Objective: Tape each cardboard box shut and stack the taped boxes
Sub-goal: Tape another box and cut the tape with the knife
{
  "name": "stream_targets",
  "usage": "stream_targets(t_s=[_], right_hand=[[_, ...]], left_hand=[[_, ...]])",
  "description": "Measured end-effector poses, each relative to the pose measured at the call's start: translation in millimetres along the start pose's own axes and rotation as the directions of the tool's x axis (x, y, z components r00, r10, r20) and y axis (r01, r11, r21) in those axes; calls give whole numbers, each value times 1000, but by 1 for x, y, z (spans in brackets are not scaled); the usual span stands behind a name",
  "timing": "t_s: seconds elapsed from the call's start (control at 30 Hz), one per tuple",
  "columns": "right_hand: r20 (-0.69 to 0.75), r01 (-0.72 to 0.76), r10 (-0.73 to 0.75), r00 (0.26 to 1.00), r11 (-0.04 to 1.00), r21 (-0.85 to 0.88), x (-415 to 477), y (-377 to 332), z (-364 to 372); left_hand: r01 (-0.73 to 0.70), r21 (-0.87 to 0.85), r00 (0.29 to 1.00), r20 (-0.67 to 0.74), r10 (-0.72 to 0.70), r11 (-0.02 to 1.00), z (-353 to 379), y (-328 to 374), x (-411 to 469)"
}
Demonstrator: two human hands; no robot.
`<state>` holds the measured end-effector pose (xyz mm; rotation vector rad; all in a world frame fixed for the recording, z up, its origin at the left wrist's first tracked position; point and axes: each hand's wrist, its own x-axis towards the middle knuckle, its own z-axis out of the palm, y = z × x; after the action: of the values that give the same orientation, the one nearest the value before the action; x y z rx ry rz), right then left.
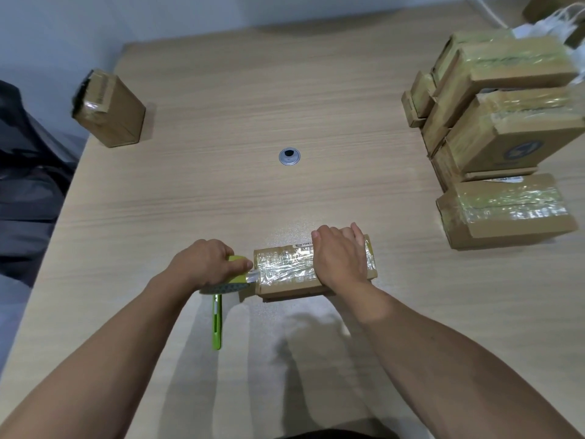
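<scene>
A flat cardboard box [285,274] lies near the table's front edge, its top covered with clear tape. My right hand [340,258] rests flat on the box's right half, fingers straight over the far edge. My left hand [205,264] grips a green tape roll [232,274] just left of the box, and a strip of tape runs from the roll onto the box's left end. A stack of several taped boxes [500,131] stands at the right, with one more taped box [506,210] lying in front of it.
A green utility knife [217,324] lies on the table below the tape roll. An upright cardboard box [110,109] stands at the far left corner. A round grey cable grommet [289,156] sits mid-table. A dark bag lies off the table's left edge.
</scene>
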<state>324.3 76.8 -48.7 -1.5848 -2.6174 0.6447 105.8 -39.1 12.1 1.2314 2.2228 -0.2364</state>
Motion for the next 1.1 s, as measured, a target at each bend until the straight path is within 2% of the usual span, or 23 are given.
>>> stream_targets(t_s=[0.1, 0.27, 0.47, 0.67, 0.77, 0.87, 0.9, 1.0, 1.1], right_hand=[[4, 3, -3, 1000, 1000, 6, -1, 0, -2], [-11, -1, 1, 1000, 1000, 20, 1, 1, 1], [-12, 14, -14, 1000, 1000, 15, 0, 1, 2], [22, 43, -41, 999, 998, -54, -4, -4, 0], [19, 47, -46, 999, 995, -91, -5, -4, 1], [30, 36, -32, 999, 990, -135, -6, -5, 0], [36, 32, -26, 999, 988, -153, -7, -6, 0], [54, 8, 2, 999, 983, -184, -7, -5, 0], [31, -6, 11, 999, 987, -161, -7, -2, 1]], left_hand=[[20, 38, 1000, 1, -20, 999, 9, -1, 6], [54, -14, 998, 35, -53, 998, 19, -6, 11], [41, -280, 997, -52, -58, 959, 31, -3, 2], [64, -567, 989, -72, -127, 821, 38, -2, -3], [31, -633, 994, -61, -90, 773, 45, -3, -7], [34, -810, 995, -25, -93, 586, 51, -13, -11], [25, -828, 995, -32, -91, 560, 51, -18, -13], [-38, -749, 995, -86, -41, 661, 52, -25, -13], [-52, -643, 997, -81, -1, 764, 48, -22, -4]])
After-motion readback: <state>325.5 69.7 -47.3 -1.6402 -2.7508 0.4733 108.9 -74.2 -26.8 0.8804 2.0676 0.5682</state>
